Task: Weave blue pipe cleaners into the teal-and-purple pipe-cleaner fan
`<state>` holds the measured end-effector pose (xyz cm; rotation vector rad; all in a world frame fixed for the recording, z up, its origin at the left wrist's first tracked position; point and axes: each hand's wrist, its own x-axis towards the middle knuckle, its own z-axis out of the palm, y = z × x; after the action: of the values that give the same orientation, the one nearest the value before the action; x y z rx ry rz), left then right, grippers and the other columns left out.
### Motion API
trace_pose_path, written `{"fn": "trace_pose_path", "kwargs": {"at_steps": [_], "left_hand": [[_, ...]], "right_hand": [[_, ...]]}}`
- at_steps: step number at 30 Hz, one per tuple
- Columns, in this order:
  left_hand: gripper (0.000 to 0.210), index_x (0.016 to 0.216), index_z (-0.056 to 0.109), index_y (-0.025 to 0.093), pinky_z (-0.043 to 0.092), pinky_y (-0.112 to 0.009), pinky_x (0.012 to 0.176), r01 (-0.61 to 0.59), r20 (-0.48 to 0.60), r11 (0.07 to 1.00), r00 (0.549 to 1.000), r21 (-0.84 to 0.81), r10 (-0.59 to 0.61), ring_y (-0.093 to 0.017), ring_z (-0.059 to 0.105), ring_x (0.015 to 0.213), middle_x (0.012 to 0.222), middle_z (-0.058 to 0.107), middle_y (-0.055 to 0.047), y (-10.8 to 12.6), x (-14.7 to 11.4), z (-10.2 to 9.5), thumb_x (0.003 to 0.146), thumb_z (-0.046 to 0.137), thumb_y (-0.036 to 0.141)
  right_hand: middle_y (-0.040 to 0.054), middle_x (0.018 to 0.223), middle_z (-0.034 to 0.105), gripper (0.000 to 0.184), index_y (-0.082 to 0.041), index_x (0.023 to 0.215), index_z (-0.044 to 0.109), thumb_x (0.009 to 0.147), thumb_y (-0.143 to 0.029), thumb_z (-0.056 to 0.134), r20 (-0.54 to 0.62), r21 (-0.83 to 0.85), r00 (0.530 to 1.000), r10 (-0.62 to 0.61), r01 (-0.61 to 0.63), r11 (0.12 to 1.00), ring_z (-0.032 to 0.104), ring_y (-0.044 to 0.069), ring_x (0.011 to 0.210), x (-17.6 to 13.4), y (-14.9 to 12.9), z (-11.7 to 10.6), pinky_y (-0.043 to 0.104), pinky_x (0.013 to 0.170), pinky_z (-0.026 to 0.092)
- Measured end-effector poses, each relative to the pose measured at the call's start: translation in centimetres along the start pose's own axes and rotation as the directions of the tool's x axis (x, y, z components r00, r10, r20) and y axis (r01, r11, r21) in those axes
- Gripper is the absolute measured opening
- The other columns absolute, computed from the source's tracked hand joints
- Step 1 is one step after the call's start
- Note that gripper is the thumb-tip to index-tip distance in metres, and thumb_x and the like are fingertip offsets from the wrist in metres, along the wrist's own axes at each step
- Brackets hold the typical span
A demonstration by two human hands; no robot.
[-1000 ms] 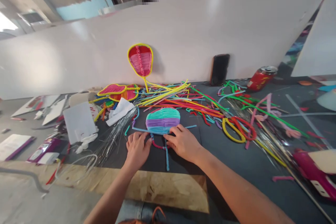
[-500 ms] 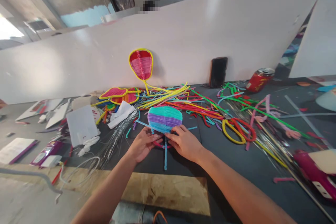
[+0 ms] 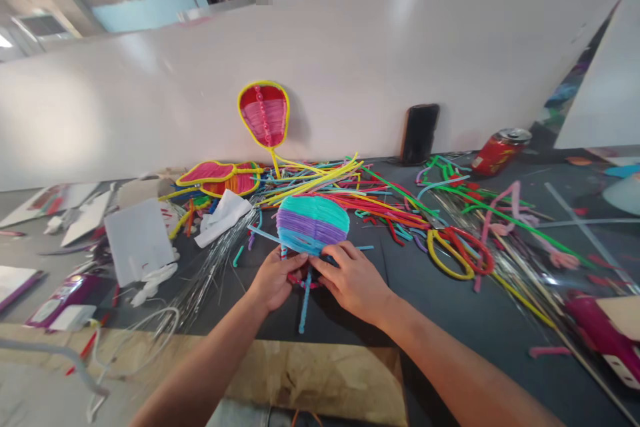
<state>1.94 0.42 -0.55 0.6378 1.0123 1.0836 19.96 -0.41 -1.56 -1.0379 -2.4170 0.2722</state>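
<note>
A rounded piece of pipe-cleaner work (image 3: pixel 314 219), banded in turquoise, purple and blue, is held just above the dark table. My left hand (image 3: pixel 276 280) grips its lower left edge, thumb pressed against the blue band. On the lower right edge, the fingers of my right hand (image 3: pixel 350 280) pinch the blue pipe cleaners. Blue ends stick out on both sides, and a blue stem (image 3: pixel 305 307) points down toward me. Part of a pink-red rim shows below the bands between my hands; the rest of it is hidden by my fingers.
Behind lies a heap of loose pipe cleaners (image 3: pixel 320 180). A pink, yellow-edged pipe-cleaner fan shape (image 3: pixel 265 113) leans on the white board (image 3: pixel 345 67). A phone (image 3: pixel 420 133), a red can (image 3: pixel 501 151) and scissors (image 3: pixel 460 252) are to the right; white paper (image 3: pixel 133 240) and wire strands lie left.
The view has shifted slightly. The banded piece has tilted a little, and its stem now slants left. Both hands keep their hold, with the fingers at the lower edge slightly moved.
</note>
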Motion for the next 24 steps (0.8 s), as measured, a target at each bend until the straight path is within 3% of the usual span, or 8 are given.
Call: {"fn": "trace_pose_path", "kwargs": {"at_steps": [5,9,11,14,17,21,24], "left_hand": [[0.023,0.077,0.062,0.014,0.051,-0.022,0.055,-0.023,-0.060,1.000,0.998,0.007,0.024,-0.012,0.064,0.058,0.065,0.067,0.000,0.3,-0.3,0.0,0.063,0.079,0.020],[0.027,0.078,0.063,0.014,0.052,-0.024,0.054,-0.088,-0.151,0.994,0.984,0.063,0.096,-0.016,0.066,0.059,0.065,0.069,-0.002,1.1,-0.3,-0.6,0.060,0.081,0.025],[0.028,0.078,0.064,0.014,0.053,-0.027,0.054,-0.128,-0.169,0.986,0.975,0.105,0.144,-0.018,0.067,0.060,0.065,0.070,-0.003,1.3,-0.4,-0.8,0.060,0.081,0.027],[0.027,0.076,0.066,0.014,0.055,-0.029,0.058,-0.183,-0.173,0.973,0.963,0.137,0.205,-0.020,0.067,0.060,0.065,0.070,-0.004,1.5,-0.8,-0.6,0.059,0.081,0.028],[0.025,0.075,0.067,0.015,0.055,-0.031,0.062,-0.216,-0.174,0.967,0.955,0.138,0.239,-0.019,0.067,0.060,0.065,0.071,-0.002,1.4,-1.1,-0.3,0.059,0.081,0.028],[0.021,0.074,0.067,0.016,0.054,-0.028,0.066,-0.243,-0.180,0.960,0.947,0.140,0.265,-0.017,0.067,0.063,0.068,0.071,-0.001,1.3,-1.3,-0.3,0.061,0.080,0.026],[0.021,0.076,0.068,0.016,0.055,-0.028,0.069,-0.252,-0.178,0.958,0.945,0.139,0.275,-0.017,0.067,0.065,0.070,0.072,-0.001,1.2,-1.4,-0.4,0.062,0.080,0.026]], "right_hand": [[0.0109,0.109,0.059,0.034,-0.023,0.123,0.057,0.091,-0.027,0.048,-0.098,-0.013,0.995,0.023,-0.024,1.000,0.047,0.025,0.100,0.0,0.1,-0.3,0.041,0.083,0.044],[0.0093,0.102,0.063,0.028,-0.021,0.115,0.061,0.092,-0.026,0.047,-0.272,0.056,0.953,0.131,-0.120,0.991,0.049,0.022,0.097,0.0,0.9,-0.9,0.038,0.083,0.042],[0.0085,0.100,0.065,0.026,-0.021,0.111,0.064,0.092,-0.027,0.047,-0.303,0.031,0.937,0.176,-0.175,0.984,0.050,0.023,0.096,0.1,1.1,-1.1,0.038,0.082,0.039],[0.0063,0.092,0.068,0.021,-0.023,0.100,0.067,0.091,-0.030,0.050,-0.294,0.006,0.933,0.205,-0.213,0.977,0.053,0.022,0.092,0.1,1.1,-1.3,0.037,0.081,0.034],[0.0045,0.084,0.070,0.022,-0.023,0.093,0.068,0.092,-0.034,0.049,-0.264,0.082,0.935,0.238,-0.224,0.971,0.059,0.018,0.081,0.1,0.7,-1.4,0.035,0.080,0.032],[0.0031,0.079,0.072,0.027,-0.022,0.094,0.067,0.093,-0.038,0.045,-0.169,0.232,0.937,0.304,-0.262,0.937,0.063,0.015,0.071,0.0,0.5,-1.7,0.030,0.074,0.035],[0.0011,0.072,0.070,0.026,-0.024,0.086,0.068,0.092,-0.037,0.046,-0.087,0.248,0.941,0.326,-0.296,0.922,0.063,0.015,0.067,0.0,0.5,-2.0,0.028,0.070,0.038]]}}
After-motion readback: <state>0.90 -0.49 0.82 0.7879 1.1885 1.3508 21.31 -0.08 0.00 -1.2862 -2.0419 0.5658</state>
